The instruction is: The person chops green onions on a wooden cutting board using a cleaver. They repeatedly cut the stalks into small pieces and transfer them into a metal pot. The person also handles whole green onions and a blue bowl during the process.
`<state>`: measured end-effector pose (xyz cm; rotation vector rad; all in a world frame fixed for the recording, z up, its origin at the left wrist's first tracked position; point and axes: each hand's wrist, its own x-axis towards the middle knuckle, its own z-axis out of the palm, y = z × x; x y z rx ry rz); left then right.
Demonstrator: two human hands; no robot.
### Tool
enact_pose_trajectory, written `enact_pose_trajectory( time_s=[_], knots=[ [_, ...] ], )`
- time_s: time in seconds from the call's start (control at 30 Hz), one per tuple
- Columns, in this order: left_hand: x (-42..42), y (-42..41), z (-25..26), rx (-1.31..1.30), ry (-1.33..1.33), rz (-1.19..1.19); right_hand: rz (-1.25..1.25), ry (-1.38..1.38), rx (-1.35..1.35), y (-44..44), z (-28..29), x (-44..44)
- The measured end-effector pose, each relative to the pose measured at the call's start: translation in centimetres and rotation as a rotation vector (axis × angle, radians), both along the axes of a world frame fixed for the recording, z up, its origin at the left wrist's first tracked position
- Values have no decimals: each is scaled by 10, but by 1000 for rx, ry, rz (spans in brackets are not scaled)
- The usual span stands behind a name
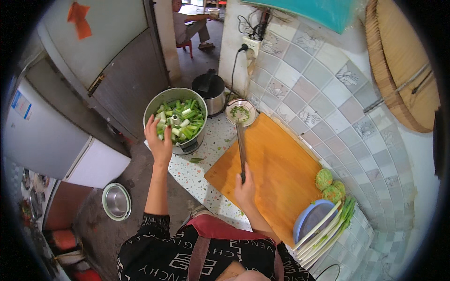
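My left hand [159, 142] is at the near-left rim of a deep steel bowl [151, 102], fingers spread over chopped green onion [181, 121]. A central metal post pokes up through the pieces. Whether my fingertips touch the onion I cannot tell. My right hand [246, 189] grips the dark handle of a kitchen knife [240, 144] above the wooden cutting board [274, 168]. The blade is seen nearly edge-on, its far end by a small plate [254, 112] with green scraps. Only faint marks and damp patches show on the board.
A steel appliance [215, 102] with a black top stands behind the bowl. Whole green onions [327, 232] lie across a blue basin [299, 221], beside several rough green balls [324, 179]. The tiled wall [309, 87] bounds the counter [218, 191]. A person [190, 26] sits beyond the doorway.
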<state>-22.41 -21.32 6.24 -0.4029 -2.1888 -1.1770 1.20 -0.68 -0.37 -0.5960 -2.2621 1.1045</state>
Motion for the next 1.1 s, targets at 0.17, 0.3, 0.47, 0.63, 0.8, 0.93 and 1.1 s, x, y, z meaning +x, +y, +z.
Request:
enact_pose_trajectory(
  time_s=[0.17, 0.3, 0.47, 0.63, 0.8, 0.93, 1.1],
  knots=[
    [78, 27, -31, 177, -198, -333, -242, -676, 241, 45, -67, 100],
    [128, 81, -42, 24, -195, -646, -206, -702, 284, 66, -100, 133],
    [159, 119, -21, 7, -170, -875, -94, -392, 333, 102, 18, 110],
    [176, 134, -27, -35, -286, -997, 215, -454, 757, 80, 240, 113],
    [200, 119, -2, -143, -384, -994, 568, -630, 645, 6, 369, 103],
    [214, 123, -10, -115, -332, -1087, 426, -814, 720, -32, 419, 100],
    [218, 99, -13, -101, -329, -1067, 425, -820, 824, -56, 419, 102]
  ],
)
